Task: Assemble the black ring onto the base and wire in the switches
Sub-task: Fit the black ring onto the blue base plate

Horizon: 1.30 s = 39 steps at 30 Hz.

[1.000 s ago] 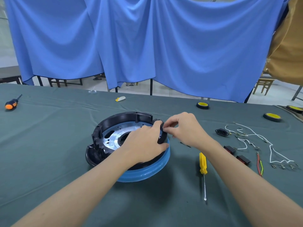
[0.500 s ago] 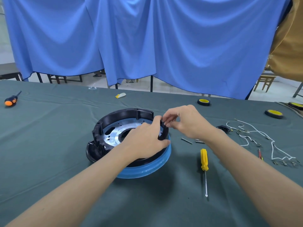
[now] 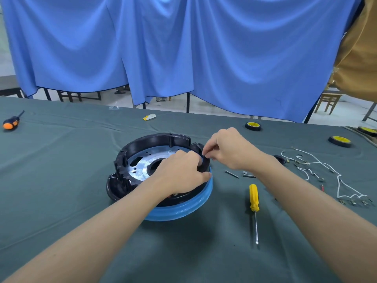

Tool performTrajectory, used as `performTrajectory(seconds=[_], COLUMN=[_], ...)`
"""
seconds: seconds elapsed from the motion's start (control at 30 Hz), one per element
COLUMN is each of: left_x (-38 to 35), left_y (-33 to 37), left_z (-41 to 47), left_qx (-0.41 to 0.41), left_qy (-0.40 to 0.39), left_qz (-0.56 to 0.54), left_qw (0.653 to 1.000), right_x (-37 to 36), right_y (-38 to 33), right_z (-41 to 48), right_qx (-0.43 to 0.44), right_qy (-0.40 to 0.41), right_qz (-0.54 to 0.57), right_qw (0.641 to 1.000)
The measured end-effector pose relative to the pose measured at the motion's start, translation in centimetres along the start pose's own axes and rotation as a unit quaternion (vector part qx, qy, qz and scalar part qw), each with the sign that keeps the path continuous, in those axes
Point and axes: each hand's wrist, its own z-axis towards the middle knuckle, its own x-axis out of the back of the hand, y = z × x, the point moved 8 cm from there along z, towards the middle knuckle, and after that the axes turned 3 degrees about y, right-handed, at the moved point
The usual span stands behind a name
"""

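My left hand (image 3: 179, 172) is gripping the black ring (image 3: 146, 139) at its right rim, fingers curled over; right hand (image 3: 230, 152) is pinching that rim just beside. Ring's sitting on the blue base (image 3: 183, 212), mid tabletop (image 3: 61, 180). I'm judging: line up tabs 1st, pressing evenly, no forcing.

L hand (image 3: 181, 172) grips black ring (image 3: 155, 139) on blue base (image 3: 183, 210); R hand (image 3: 228, 150) pinches ring rim.
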Motion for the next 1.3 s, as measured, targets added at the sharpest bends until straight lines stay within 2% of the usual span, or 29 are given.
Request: performTrajectory(seconds=[0.17, 0.23, 0.3, 0.37, 0.43, 0.6, 0.67, 0.73, 0.8, 0.83, 0.9, 1.0, 1.1, 1.2, 1.3], left_x=[0.0, -0.1, -0.1, -0.1, -0.1, -0.1, 0.0, 0.8, 1.8, 2.0, 1.9, 0.9, -0.1, -0.3, -0.3], left_y=[0.0, -0.1, -0.1, -0.1, -0.1, 0.0, 0.2, 0.9, 2.3, 3.1, 4.2, 4.5, 4.3, 3.6, 2.1], left_z=[0.1, 0.2, 0.2, 0.2, 0.2, 0.1, -0.1, -0.6, -1.4, -1.9, -2.6, -2.6, -2.5, -2.0, -1.4], left_qx=[0.001, 0.002, 0.001, -0.003, -0.005, -0.008, -0.007, -0.022, -0.078, -0.107, -0.123, -0.093, -0.062, -0.037, 0.011], left_qy=[-0.006, -0.008, -0.008, -0.007, -0.007, -0.001, 0.002, 0.038, 0.129, 0.163, 0.182, 0.157, 0.110, 0.061, -0.021], left_qz=[-0.009, -0.014, -0.015, -0.016, -0.017, -0.014, 0.007, 0.073, 0.178, 0.223, 0.276, 0.272, 0.254, 0.208, 0.112], left_qw=[1.000, 1.000, 1.000, 1.000, 1.000, 1.000, 1.000, 0.996, 0.972, 0.955, 0.936, 0.945, 0.959, 0.976, 0.993], right_x=[-0.1, -0.1, -0.3, -0.5, -1.0, -3.5, -3.7, -3.7, -4.1, -4.5, -5.4, -6.2, -6.4, -6.5, -7.1], right_y=[0.0, 0.4, 1.2, 2.6, 3.7, 4.7, 5.2, 5.5, 5.3, 5.2, 4.8, 4.9, 4.9, 4.3, 3.9], right_z=[0.7, 0.7, 0.7, 0.4, -0.2, -2.2, -2.8, -3.3, -3.9, -4.3, -5.1, -5.9, -6.3, -6.6, -6.8], right_qx=[0.001, -0.020, -0.071, -0.159, -0.244, -0.375, -0.406, -0.426, -0.443, -0.453, -0.473, -0.495, -0.505, -0.511, -0.519], right_qy=[-0.034, -0.047, -0.061, -0.047, -0.026, -0.050, -0.038, -0.028, -0.025, -0.027, -0.029, -0.004, 0.038, 0.040, 0.035], right_qz=[-0.010, 0.019, 0.096, 0.223, 0.328, 0.431, 0.420, 0.391, 0.399, 0.418, 0.482, 0.563, 0.609, 0.619, 0.607], right_qw=[0.999, 0.998, 0.991, 0.961, 0.912, 0.819, 0.810, 0.816, 0.803, 0.787, 0.737, 0.661, 0.610, 0.595, 0.601])
